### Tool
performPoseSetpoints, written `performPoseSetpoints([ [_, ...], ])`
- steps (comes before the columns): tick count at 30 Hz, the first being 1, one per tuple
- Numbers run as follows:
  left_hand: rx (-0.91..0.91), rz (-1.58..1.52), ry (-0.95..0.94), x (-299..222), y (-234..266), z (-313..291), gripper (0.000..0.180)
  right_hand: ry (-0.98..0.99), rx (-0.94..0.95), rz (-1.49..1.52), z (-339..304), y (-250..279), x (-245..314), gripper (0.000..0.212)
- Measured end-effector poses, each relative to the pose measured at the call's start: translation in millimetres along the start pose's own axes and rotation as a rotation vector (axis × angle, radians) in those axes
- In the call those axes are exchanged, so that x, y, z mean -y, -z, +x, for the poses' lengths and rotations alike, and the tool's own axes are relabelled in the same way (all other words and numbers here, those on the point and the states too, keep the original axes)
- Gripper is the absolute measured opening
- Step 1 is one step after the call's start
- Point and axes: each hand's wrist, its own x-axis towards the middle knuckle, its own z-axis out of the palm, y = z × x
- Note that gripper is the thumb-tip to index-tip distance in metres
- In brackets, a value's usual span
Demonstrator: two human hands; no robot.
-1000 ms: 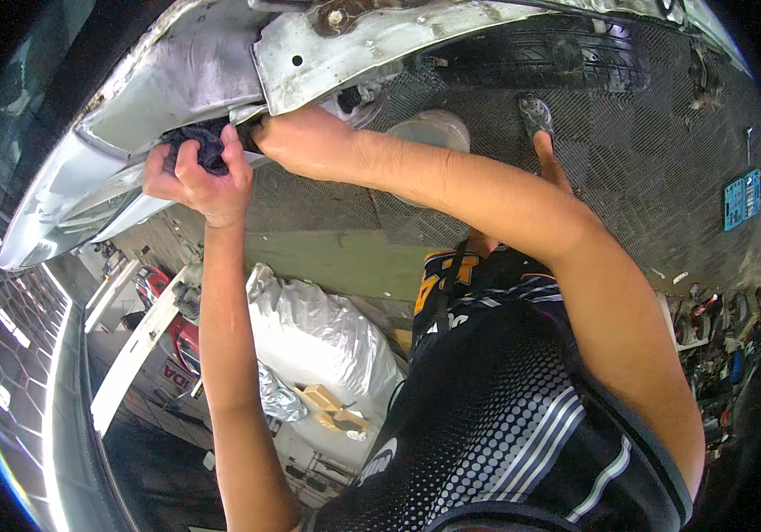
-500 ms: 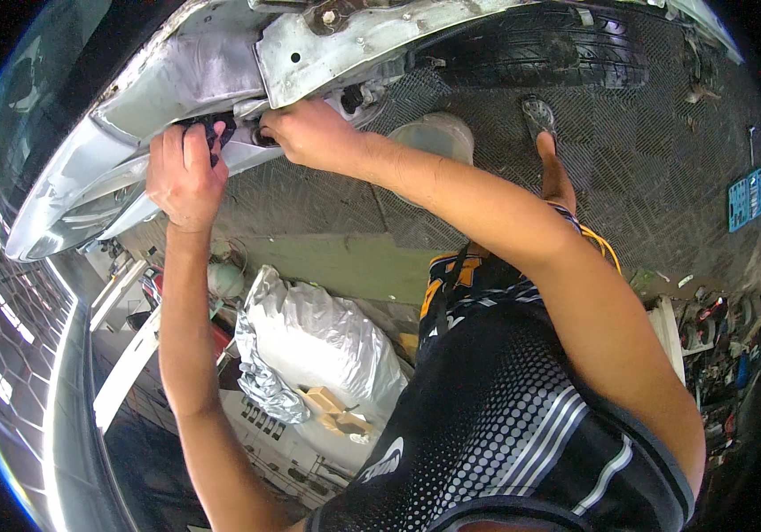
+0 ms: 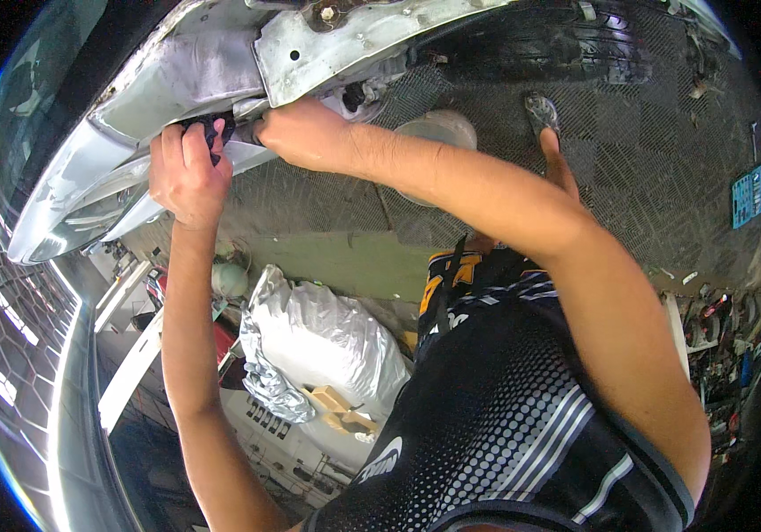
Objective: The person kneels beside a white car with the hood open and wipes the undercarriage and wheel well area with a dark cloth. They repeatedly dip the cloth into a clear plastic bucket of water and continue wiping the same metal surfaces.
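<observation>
At the far left of the view is a silver car body [image 3: 185, 75], its front-end metal bared. My left hand [image 3: 191, 173] is closed on a black part [image 3: 221, 131] set in the gap below the silver panel; most of that part lies behind the fingers. Close to its right, my right hand [image 3: 301, 133] is curled under the lower edge of a pale metal bracket [image 3: 296, 62]. Its fingertips point into the same gap and are hidden, so whatever they grip cannot be made out.
A tire [image 3: 531, 49] lies at the far side on the dark textured floor mat [image 3: 647, 195]. A translucent round tub [image 3: 438, 133] stands below my right forearm. At right lies a blue tool case [image 3: 749, 195]. A silver cover [image 3: 327, 332] drapes over something at lower left.
My right hand has turned at the wrist and moved slightly left, its fingers now more hidden. My left hand stays closed on the black part.
</observation>
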Motion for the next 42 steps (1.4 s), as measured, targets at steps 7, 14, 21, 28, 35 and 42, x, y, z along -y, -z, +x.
performPoseSetpoints([
  [7, 0.008, 0.011, -0.014, 0.7, -0.1, 3.5, 0.024, 0.037, 0.150, 0.019, -10.9, 9.2, -15.1, 0.017],
  [14, 0.017, -0.053, 0.066, 0.5, 3.5, 0.3, 0.026, -0.307, -0.322, 0.217, -137.0, 19.9, -37.8, 0.019],
  [21, -0.206, -0.324, 0.645, -58.1, 28.4, -14.5, 0.023, -0.685, -0.041, 0.096, -272.5, 94.3, -104.3, 0.020],
  [28, -0.047, -1.359, 1.762, -177.2, 35.9, -60.2, 0.028, -1.117, -0.189, 0.172, -382.4, 148.3, -170.6, 0.024],
  [35, 0.438, -1.853, 2.066, -264.2, 53.9, -50.8, 0.036, -1.282, -0.215, 0.426, -386.3, 149.3, -179.8, 0.025],
  [42, 0.530, -1.787, 2.028, -270.2, 60.2, -50.2, 0.032, -1.099, -0.136, 0.517, -353.0, 114.0, -147.2, 0.024],
])
